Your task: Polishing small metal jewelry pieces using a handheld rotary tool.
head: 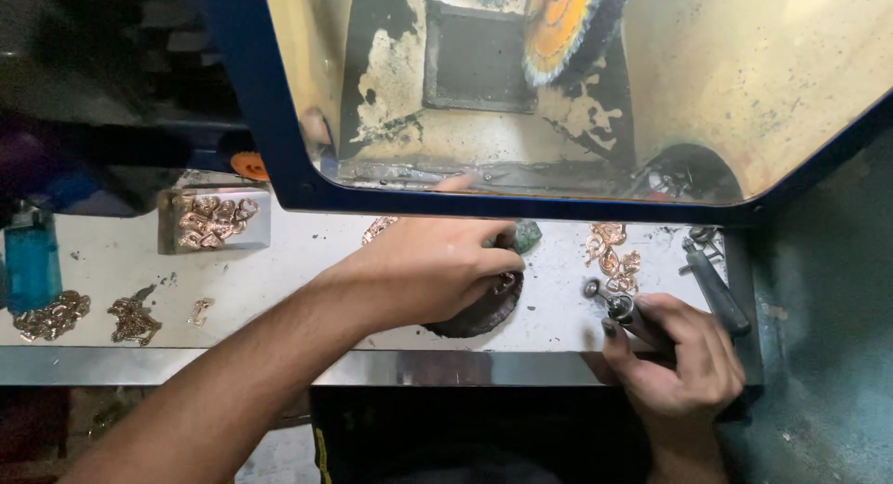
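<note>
At the near edge of a scuffed white bench (279,289), the right hand (684,358) is clamped around a slim dark metal rotary hand tool (619,307), its small round tip pointing up and left. The left hand (433,265) reaches across the bench with fingers curled together, pinching a small gold-coloured jewellery piece (505,282) over a round dark rubber pad (479,312). Just beside that hand lies a small green lump (527,235). A loose pile of copper-coloured jewellery links (614,256) sits between the two hands, and a dark-handled tool (712,279) rests at the bench's right end. To the left lie clusters of gold-coloured chain pieces (93,315), a clear plastic box of copper-coloured rings (214,219) and a blue lighter (33,256). Beyond the bench stands a blue-framed polishing hood (270,112) with stained yellow walls, an orange-and-black buffing wheel (567,24) hanging near its top.
</note>
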